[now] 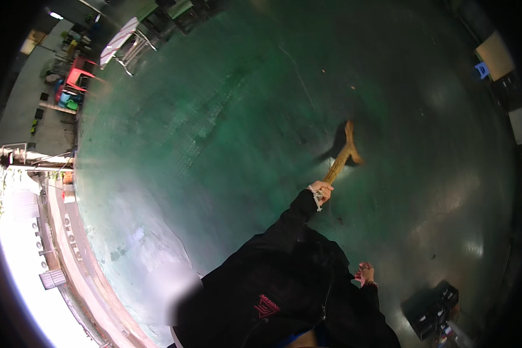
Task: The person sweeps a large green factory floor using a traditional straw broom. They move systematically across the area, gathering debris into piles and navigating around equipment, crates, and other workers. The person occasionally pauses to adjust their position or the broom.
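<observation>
In the head view, a forked, yellow-brown stick (337, 167) is grasped by the left hand (322, 191), its gripped end partly hidden by the fingers and its fork pointed away over the green floor (243, 156). The right hand (364, 273) is seen beside the black jacket (290, 272) with fingers curled, but whether anything is clenched there cannot be told. The jacket is cut off by the lower edge.
</observation>
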`<state>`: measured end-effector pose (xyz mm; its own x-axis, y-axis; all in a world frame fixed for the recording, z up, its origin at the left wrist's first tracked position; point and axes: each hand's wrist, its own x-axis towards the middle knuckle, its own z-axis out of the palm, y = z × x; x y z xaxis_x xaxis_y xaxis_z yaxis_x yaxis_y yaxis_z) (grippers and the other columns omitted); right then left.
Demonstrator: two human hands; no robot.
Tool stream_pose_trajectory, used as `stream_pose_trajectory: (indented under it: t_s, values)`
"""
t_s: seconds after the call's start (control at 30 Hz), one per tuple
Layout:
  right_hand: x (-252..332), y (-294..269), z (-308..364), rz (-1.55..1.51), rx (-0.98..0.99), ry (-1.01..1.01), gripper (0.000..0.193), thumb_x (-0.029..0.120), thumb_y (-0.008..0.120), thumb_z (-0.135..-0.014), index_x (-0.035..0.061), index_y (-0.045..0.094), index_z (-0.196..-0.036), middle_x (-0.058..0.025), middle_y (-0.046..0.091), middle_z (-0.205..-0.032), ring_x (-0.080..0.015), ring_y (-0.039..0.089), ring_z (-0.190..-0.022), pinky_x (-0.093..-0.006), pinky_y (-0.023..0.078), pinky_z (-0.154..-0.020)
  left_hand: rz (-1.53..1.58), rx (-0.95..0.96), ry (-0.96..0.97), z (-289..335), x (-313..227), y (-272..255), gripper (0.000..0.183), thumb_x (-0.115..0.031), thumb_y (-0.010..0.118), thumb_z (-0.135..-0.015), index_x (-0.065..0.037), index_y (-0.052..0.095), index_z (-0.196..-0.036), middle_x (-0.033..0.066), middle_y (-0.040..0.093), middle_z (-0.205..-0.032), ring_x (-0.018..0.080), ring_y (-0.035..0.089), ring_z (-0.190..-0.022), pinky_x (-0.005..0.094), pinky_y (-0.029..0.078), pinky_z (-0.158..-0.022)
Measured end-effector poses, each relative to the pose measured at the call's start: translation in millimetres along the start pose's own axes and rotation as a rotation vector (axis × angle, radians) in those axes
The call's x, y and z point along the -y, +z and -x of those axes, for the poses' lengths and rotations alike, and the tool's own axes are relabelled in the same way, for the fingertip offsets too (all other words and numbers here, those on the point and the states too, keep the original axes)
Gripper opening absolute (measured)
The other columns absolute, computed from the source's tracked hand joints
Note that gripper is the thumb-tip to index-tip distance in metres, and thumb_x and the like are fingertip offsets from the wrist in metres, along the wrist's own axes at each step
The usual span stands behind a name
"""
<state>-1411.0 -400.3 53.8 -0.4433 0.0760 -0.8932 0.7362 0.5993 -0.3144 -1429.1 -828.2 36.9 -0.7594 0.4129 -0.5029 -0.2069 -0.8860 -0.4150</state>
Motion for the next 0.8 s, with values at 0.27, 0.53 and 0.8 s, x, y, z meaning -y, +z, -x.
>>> stream_pose_trajectory:
  t_s: [0.27,0.53,0.8]
  values:
    - [56,7,-35,-0.095,0.003,-0.023,0.015,0.005,0.04,-0.074,0.0093,0.048,-0.087,-0.0044,0.042,-0.061,-0.0163,0.044,-0.046,-0.035,0.044,-0.046,-0.288,0.152,0.066,136,-33,18,0.019,-0.006,0.041,-0.08,-0.009,0.031,-0.064,-0.0047,0.03,-0.048,0.0018,0.032,-0.036,0.0156,0.026,-0.031]
    - [122,60,-62,-0.187,0.041,-0.096,0.017,0.006,0.041,-0.074,0.009,0.048,-0.089,-0.0044,0.042,-0.061,-0.0163,0.042,-0.045,-0.0342,0.044,-0.046,-0.379,-0.223,0.92,253,-85,-20,0.03,0.007,0.047,-0.071,-0.01,0.027,-0.057,-0.003,0.028,-0.044,0.0069,0.027,-0.029,0.0199,0.02,-0.027]
    - [187,122,-12,-0.078,0.002,-0.045,0.008,0.011,0.049,-0.073,0.007,0.054,-0.078,-0.0052,0.053,-0.07,-0.0154,0.046,-0.051,-0.029,0.042,-0.049,-0.352,0.072,1.022,319,-323,-75,0.02,-0.02,0.044,-0.078,-0.002,0.046,-0.07,0.0075,0.048,-0.067,0.018,0.046,-0.055,0.032,0.038,-0.045]
